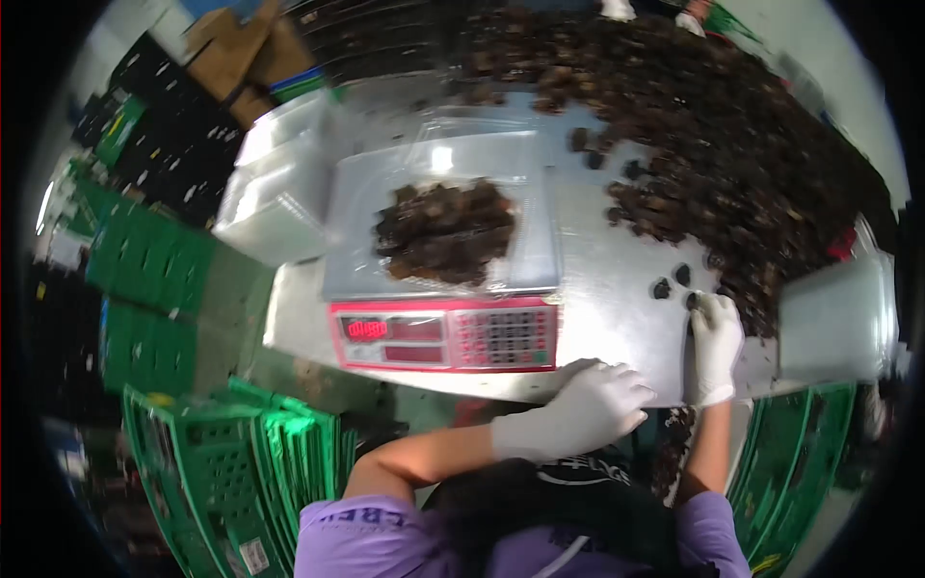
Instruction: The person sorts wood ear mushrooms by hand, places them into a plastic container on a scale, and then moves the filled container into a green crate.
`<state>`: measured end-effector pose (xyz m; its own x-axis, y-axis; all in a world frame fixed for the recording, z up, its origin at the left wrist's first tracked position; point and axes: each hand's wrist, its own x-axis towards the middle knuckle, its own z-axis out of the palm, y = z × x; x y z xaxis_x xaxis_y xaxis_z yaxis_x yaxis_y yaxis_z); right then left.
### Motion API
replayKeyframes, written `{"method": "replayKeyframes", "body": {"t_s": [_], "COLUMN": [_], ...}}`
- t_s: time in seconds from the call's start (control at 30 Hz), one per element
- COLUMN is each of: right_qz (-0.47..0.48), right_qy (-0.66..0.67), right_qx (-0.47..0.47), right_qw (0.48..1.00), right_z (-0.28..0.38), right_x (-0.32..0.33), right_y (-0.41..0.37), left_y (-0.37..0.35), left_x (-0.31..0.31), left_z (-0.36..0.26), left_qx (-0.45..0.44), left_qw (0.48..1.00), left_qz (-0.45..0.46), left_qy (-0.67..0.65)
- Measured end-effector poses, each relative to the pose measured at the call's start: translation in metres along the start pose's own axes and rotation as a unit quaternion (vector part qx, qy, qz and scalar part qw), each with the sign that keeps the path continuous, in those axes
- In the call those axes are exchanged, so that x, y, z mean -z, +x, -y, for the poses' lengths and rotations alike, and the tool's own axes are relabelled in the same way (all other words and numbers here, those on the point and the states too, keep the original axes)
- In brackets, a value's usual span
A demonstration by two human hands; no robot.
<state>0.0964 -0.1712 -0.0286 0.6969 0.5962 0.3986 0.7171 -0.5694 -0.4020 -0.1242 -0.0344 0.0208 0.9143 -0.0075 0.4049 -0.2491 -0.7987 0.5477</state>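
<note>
My left hand (588,409), in a white glove, hovers at the table's front edge beside the scale's right corner, its fingers loosely spread with nothing in them. My gloved right hand (718,347) reaches down to the metal tabletop, its fingertips closed on a small dark brown piece (692,301). Two similar loose pieces (672,280) lie just beyond those fingertips. A big heap of dark brown, mushroom-like pieces (732,164) spreads over the table's right and far side. On the red-framed digital scale (443,334), a clear plastic tray (525,250) holds a mound of the same pieces (448,231).
Stacked clear trays (279,207) stand left of the scale, and another stack (833,318) is at the right edge. Green crates (202,462) flank the table's front. Cardboard (241,58) lies at the back left. Another person's gloved hand (617,10) shows beyond the heap.
</note>
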Motion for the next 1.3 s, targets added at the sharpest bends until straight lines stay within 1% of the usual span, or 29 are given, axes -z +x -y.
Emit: {"method": "replayKeyframes", "body": {"t_s": [0.03,0.07,0.1,0.13,0.17,0.2,0.27,0.3,0.33,0.37,0.43,0.47,0.5,0.53,0.57,0.6,0.67,0.7,0.73,0.8,0.83,0.87,0.9,0.93,1.03,1.07,1.13,1.23,1.3], "right_qz": [-0.002,-0.002,0.006,0.015,0.028,0.051,0.048,0.049,0.024,0.009,-0.008,-0.012,-0.022,-0.034,-0.004,-0.007,-0.005,0.001,-0.001,-0.006,-0.026,-0.027,-0.030,-0.033,-0.034,-0.033,-0.033,-0.021,-0.029], "right_qy": [-0.001,-0.004,-0.021,-0.034,-0.055,-0.052,-0.044,-0.030,-0.022,-0.003,0.030,0.033,0.038,0.038,0.030,0.033,0.042,0.068,0.068,0.087,0.081,0.080,0.077,0.073,0.068,0.060,0.059,0.064,0.102], "right_qx": [-0.004,-0.010,-0.021,-0.031,-0.047,-0.034,-0.051,-0.054,-0.048,-0.051,-0.048,-0.047,-0.036,-0.028,-0.049,-0.043,-0.050,-0.072,-0.071,-0.074,-0.049,-0.048,-0.036,-0.025,-0.015,-0.012,-0.014,-0.026,-0.005], "right_qw": [1.000,1.000,1.000,0.999,0.997,0.997,0.997,0.997,0.998,0.999,0.998,0.998,0.998,0.998,0.998,0.999,0.998,0.995,0.995,0.993,0.995,0.995,0.996,0.996,0.997,0.998,0.998,0.997,0.994], "right_z": [0.006,0.011,0.008,0.005,0.001,0.004,0.002,0.003,0.001,0.000,0.002,0.002,0.003,0.003,0.003,0.009,0.017,0.019,0.023,0.029,0.028,0.028,0.028,0.029,0.030,0.028,0.027,0.031,0.045], "right_x": [0.007,0.013,0.014,0.013,0.020,0.015,0.013,0.008,0.007,0.007,0.007,0.007,0.004,0.001,0.000,-0.001,-0.001,-0.002,-0.001,0.001,-0.001,0.000,0.000,0.000,0.003,0.004,0.003,0.002,0.001], "right_y": [0.001,0.001,-0.003,-0.007,-0.016,-0.016,-0.023,-0.023,-0.023,-0.022,-0.017,-0.015,-0.013,-0.012,-0.011,-0.009,-0.006,-0.006,-0.005,-0.003,-0.004,-0.004,-0.005,-0.004,-0.005,-0.006,-0.007,-0.004,0.003], "left_y": [0.004,0.008,0.008,0.007,0.004,0.006,0.001,0.002,-0.006,-0.006,-0.010,-0.010,-0.011,-0.010,-0.009,-0.007,0.008,0.017,0.026,0.042,0.050,0.055,0.059,0.059,0.063,0.064,0.062,0.058,0.057], "left_x": [-0.001,-0.001,0.004,0.012,0.024,0.041,0.076,0.091,0.102,0.121,0.150,0.167,0.183,0.196,0.206,0.213,0.218,0.218,0.216,0.210,0.207,0.205,0.202,0.200,0.200,0.202,0.203,0.198,0.194], "left_z": [0.000,0.003,0.002,0.008,0.004,0.000,-0.008,-0.010,-0.003,-0.003,0.019,0.025,0.036,0.048,0.057,0.066,0.078,0.081,0.084,0.093,0.099,0.108,0.123,0.133,0.135,0.134,0.134,0.136,0.138], "left_qx": [0.017,0.032,0.094,0.033,0.056,0.066,0.086,0.088,0.084,0.111,0.134,0.165,0.176,0.188,0.208,0.226,0.174,0.180,0.184,0.152,0.129,0.106,0.059,0.059,0.115,0.115,0.149,0.147,0.136], "left_qw": [1.000,0.995,0.990,0.996,0.998,0.998,0.995,0.992,0.984,0.975,0.942,0.927,0.916,0.916,0.919,0.923,0.936,0.939,0.948,0.953,0.955,0.957,0.957,0.957,0.930,0.931,0.912,0.909,0.918], "left_qz": [0.002,0.094,0.106,0.078,0.019,-0.004,-0.050,-0.076,-0.119,-0.134,-0.221,-0.240,-0.264,-0.269,-0.256,-0.244,-0.201,-0.177,-0.153,-0.093,-0.072,-0.051,-0.051,-0.054,0.031,0.031,0.052,0.052,0.039], "left_qy": [-0.008,0.013,-0.015,-0.005,-0.015,-0.010,0.007,0.049,0.102,0.138,0.214,0.236,0.245,0.232,0.216,0.196,0.231,0.235,0.208,0.247,0.256,0.266,0.279,0.279,0.347,0.346,0.379,0.388,0.370]}}
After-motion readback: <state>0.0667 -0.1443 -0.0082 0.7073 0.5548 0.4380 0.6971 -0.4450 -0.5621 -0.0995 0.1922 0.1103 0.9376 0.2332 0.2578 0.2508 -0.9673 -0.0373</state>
